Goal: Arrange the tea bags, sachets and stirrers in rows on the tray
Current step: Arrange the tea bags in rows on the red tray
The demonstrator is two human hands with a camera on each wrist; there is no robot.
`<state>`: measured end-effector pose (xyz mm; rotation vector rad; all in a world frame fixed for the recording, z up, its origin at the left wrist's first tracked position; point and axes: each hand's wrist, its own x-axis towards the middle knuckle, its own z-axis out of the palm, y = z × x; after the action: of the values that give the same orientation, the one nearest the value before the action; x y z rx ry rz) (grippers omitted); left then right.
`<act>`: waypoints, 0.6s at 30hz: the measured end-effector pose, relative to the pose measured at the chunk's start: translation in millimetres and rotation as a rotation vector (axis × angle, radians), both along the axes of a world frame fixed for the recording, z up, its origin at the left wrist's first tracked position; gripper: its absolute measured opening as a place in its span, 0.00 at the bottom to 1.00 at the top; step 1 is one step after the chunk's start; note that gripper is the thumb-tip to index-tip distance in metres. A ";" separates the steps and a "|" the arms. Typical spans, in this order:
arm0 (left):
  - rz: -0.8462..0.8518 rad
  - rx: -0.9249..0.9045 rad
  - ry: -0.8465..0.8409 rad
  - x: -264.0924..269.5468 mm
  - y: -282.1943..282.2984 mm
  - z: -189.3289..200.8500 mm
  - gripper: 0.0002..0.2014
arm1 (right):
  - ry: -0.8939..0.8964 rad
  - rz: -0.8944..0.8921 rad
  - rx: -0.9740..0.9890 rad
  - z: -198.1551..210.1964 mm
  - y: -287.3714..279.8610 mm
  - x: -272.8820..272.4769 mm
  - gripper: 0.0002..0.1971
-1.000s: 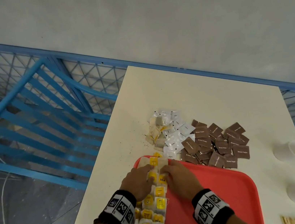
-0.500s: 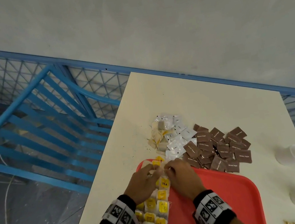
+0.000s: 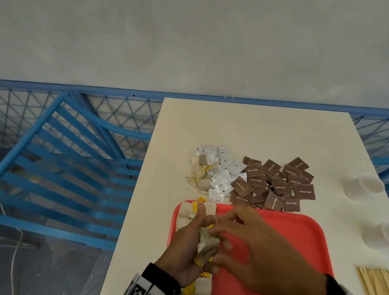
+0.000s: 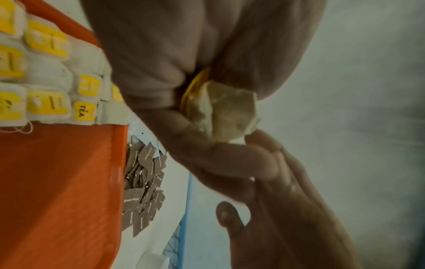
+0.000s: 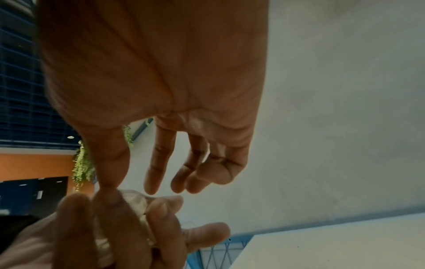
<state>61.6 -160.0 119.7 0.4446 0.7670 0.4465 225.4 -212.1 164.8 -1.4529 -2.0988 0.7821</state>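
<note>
While the left hand (image 3: 185,246) curls its fingers round a crumpled tea bag (image 3: 207,245) above the near left part of the red tray (image 3: 288,239), the right hand (image 3: 255,246) meets it from the right with fingers loosely spread, its thumb tip touching the bag. Beneath the hands, a row of yellow-tagged tea bags (image 4: 46,76) runs along the tray's left side. At the near right lie wooden stirrers (image 3: 382,282) on the white table (image 3: 247,124), with two white paper cups (image 3: 365,186) farther along the right edge. Beyond the tray's far rim sit brown sugar sachets (image 3: 275,182), white sachets (image 3: 219,169) to their left, and a few loose tea bags (image 3: 198,171) beside those.
</note>
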 end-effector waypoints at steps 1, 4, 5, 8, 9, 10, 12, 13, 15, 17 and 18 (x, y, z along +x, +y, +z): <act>0.002 -0.011 0.005 1.5 -2.2 -1.1 0.33 | -0.030 0.005 0.004 -1.5 -2.5 -1.6 0.13; -0.023 0.007 0.086 3.6 -8.3 -0.1 0.40 | -0.048 -0.005 0.013 -3.3 -7.9 -6.3 0.06; -0.032 0.021 0.113 3.7 -10.2 2.9 0.37 | -0.016 -0.014 0.012 -1.8 -9.4 -6.1 0.05; -0.087 0.081 0.144 3.2 -15.1 16.7 0.28 | 0.163 -0.086 -0.032 11.9 -10.1 -0.2 0.07; -0.092 0.093 0.150 2.5 -16.0 18.1 0.27 | 0.253 -0.123 -0.103 17.9 -8.9 3.2 0.06; -0.075 0.087 0.152 1.6 -16.8 19.1 0.28 | 0.350 -0.155 -0.196 22.8 -7.6 7.1 0.05; -0.008 0.059 0.128 -0.7 -16.3 18.8 0.34 | 0.506 -0.206 -0.354 30.4 -5.5 13.9 0.04; 0.015 0.050 0.096 -1.3 -16.5 20.1 0.35 | 0.553 -0.227 -0.407 33.0 -5.0 16.2 0.06; 0.031 0.078 0.048 -2.7 -18.2 27.0 0.30 | 0.593 -0.257 -0.457 36.6 -3.7 19.6 0.07; 0.020 0.221 0.089 -3.2 -20.9 33.2 0.23 | 0.603 -0.294 -0.479 38.4 -2.6 22.7 0.06; 0.008 0.304 0.110 -2.8 -22.4 35.2 0.19 | 0.598 -0.303 -0.485 37.3 -2.3 24.3 0.07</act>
<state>58.8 -182.4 155.0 0.7554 0.8099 0.5524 249.7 -214.3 202.1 -1.4727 -1.2593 1.4490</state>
